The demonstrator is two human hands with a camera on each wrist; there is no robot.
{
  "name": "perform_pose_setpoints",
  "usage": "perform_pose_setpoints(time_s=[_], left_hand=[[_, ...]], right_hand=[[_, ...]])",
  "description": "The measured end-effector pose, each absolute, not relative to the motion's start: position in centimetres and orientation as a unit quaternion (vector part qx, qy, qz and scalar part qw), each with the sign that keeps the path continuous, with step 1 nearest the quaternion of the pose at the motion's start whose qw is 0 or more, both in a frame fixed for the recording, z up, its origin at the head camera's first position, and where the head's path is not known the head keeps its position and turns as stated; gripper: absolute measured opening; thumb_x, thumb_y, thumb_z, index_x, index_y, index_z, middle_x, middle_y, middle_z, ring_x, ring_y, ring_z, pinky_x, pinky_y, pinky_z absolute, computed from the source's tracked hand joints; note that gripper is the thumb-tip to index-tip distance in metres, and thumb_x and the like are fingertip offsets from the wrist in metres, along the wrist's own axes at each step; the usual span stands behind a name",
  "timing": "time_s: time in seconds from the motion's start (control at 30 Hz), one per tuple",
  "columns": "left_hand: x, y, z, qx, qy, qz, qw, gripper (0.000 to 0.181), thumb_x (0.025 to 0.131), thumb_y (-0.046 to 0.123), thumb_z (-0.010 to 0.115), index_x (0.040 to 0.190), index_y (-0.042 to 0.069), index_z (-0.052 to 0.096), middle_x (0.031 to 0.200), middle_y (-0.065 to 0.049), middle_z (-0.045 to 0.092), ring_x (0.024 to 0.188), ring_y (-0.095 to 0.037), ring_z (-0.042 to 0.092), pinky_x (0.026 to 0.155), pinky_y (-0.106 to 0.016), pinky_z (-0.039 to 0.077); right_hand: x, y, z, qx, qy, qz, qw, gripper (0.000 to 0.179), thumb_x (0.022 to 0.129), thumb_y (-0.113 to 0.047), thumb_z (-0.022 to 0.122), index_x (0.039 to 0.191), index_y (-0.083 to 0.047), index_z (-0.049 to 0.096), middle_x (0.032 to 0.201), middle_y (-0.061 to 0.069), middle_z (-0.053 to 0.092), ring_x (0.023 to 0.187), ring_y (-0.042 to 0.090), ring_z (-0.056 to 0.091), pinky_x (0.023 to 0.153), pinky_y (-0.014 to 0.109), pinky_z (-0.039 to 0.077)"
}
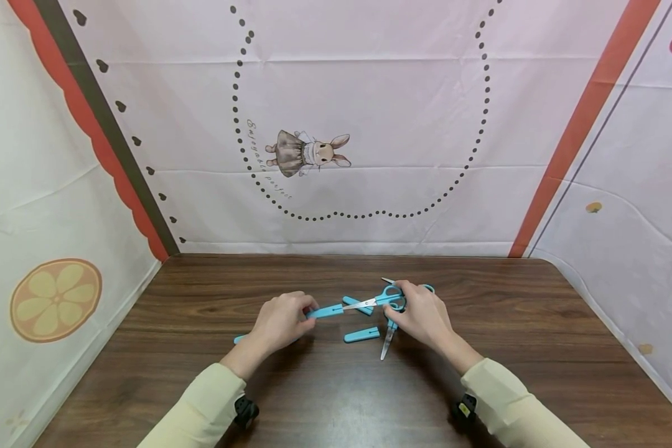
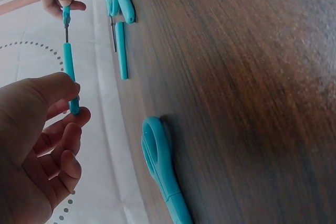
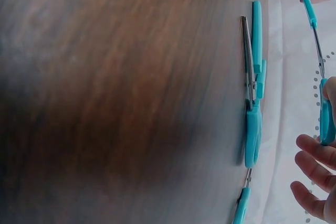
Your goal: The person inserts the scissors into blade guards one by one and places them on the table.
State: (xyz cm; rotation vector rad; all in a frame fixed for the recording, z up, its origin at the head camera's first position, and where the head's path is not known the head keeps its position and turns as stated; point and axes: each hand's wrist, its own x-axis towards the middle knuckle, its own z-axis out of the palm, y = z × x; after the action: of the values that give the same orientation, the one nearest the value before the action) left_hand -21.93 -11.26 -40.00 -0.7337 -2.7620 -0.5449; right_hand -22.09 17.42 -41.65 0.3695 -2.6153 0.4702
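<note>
My left hand (image 1: 282, 317) pinches a light-blue blade cover (image 1: 326, 311) between thumb and fingers, above the table. With my right hand (image 1: 424, 309) I hold a pair of blue-handled scissors (image 1: 389, 299) by the handles. Their closed blades point left, and the tip reaches the cover's open end, with most of the metal still bare. Below the right hand, another pair of scissors (image 1: 389, 342) lies uncovered on the table. A third pair (image 1: 429, 288) lies partly hidden behind that hand. Two loose blade covers, one nearer (image 1: 361, 335) and one farther (image 1: 351, 301), lie between the hands.
Covered scissors (image 2: 164, 174) lie on the wooden table (image 1: 325, 392) beneath the left hand, mostly hidden in the head view. A printed cloth (image 1: 397, 124) hangs at the table's back edge, with more cloth along both sides.
</note>
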Motion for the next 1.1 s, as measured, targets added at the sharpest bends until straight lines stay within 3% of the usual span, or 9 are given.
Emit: perform_pose_setpoints(time_s=[0.53,1.1], left_hand=[[-22.3,-10.6,-40.2,-0.269,-0.934,-0.197,0.13,0.012,0.078,0.015,0.068,0.09,0.017,0.069,0.082,0.004,0.064,0.056,0.0,0.048,0.046,-0.019,0.037],[-22.4,-9.9,-40.4,-0.277,-0.932,-0.184,0.146,0.011,0.08,0.017,0.068,0.091,0.018,0.07,0.081,0.009,0.064,0.058,0.001,0.05,0.046,-0.016,0.036]], right_hand=[[-21.9,17.4,-41.8,0.133,-0.949,0.166,0.233,0.045,0.074,-0.038,0.068,0.109,-0.011,0.059,0.059,-0.007,0.045,0.049,0.007,0.036,0.042,0.024,0.028],[-21.5,16.7,-41.7,0.117,-0.952,0.169,0.225,0.044,0.075,-0.038,0.067,0.109,-0.011,0.059,0.057,-0.008,0.044,0.046,0.007,0.035,0.04,0.024,0.028]])
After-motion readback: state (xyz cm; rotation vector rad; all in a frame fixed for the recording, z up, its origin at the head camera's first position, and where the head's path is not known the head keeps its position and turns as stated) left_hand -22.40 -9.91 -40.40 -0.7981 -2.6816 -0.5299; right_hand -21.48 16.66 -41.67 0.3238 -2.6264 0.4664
